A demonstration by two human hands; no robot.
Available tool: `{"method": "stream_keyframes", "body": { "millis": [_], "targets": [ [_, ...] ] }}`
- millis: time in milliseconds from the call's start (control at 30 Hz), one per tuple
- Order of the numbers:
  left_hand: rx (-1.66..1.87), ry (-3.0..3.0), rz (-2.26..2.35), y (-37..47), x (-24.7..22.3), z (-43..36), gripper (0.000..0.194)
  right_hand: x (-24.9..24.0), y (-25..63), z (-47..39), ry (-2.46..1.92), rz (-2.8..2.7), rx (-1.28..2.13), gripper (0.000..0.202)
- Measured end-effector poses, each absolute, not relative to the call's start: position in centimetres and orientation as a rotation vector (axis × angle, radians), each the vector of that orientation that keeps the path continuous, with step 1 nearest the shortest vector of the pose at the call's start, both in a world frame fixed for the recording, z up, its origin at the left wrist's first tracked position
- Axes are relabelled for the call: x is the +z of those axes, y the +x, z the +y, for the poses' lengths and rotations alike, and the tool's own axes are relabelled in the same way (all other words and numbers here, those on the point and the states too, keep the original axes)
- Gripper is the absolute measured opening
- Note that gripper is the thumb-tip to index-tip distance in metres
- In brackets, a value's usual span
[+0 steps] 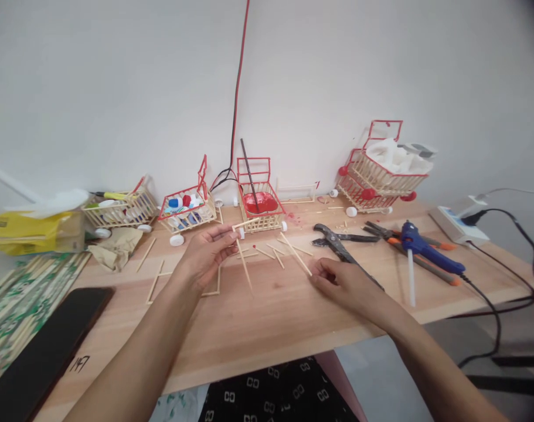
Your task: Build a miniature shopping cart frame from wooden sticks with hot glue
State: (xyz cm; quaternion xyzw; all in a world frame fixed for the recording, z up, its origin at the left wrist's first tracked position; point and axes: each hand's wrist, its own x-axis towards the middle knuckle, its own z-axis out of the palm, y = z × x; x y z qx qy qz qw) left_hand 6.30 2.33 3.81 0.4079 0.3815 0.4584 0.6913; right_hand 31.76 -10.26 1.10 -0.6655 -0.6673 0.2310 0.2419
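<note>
Just below the near edge of the table [231, 346], patterned cloth [258, 392]. On the left, a phone [51, 346] flat on the wood, with wrapped sticks [33, 305] alongside; tight for the left elbow there. Open room between the wrists, from the near edge back to some loose sticks [279, 258]. Left hand [214, 252] raised above the wood, fingers nearly together, pinching a joined pair [244, 264] of sticks, one leg slanting down. Right hand [337, 281] low over the wood, curled, thumb and finger closed on the near end of a lone stick [296, 254]. Behind the left wrist, a stick frame [219, 280], perhaps more than one, half hidden. Close by the right hand and in its way outward, black cutters [334, 239]; farther right, a glue gun [434, 251] across pliers [381, 231], then a power strip [458, 225] near the right edge. Farther left, crumpled paper [115, 249] and a yellow pack [29, 231]. Along the wall [319, 70], closing off the far side, four carts [262, 223], the rightmost heaped with white stuff [392, 157]
</note>
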Motion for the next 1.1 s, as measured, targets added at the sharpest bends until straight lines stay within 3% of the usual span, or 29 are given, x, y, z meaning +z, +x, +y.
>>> {"method": "stream_keyframes", "body": {
  "millis": [233, 533, 767, 1100],
  "targets": [
    [0.935, 0.965, 0.836, 6.6, 3.7, 1.9, 0.032, 2.4, 30.9, -9.6, -1.818, -1.734, 0.412, 0.021],
    [0.843, 1.16, 0.87, 7.6, 3.1, 0.8, 0.032, 2.9, 27.5, -5.6, -1.473, -1.577, 0.515, 0.036],
    [0.831, 1.335, 0.87, 7.8, 3.4, 0.2, 0.028, 3.4, 26.5, -5.2, -1.488, -1.695, 0.482, 0.02],
    [0.903, 1.453, 0.953, 8.5, 3.4, -0.4, 0.018, 2.9, 25.7, -5.3, -1.419, -1.811, 0.406, 0.016]
  ]
}}
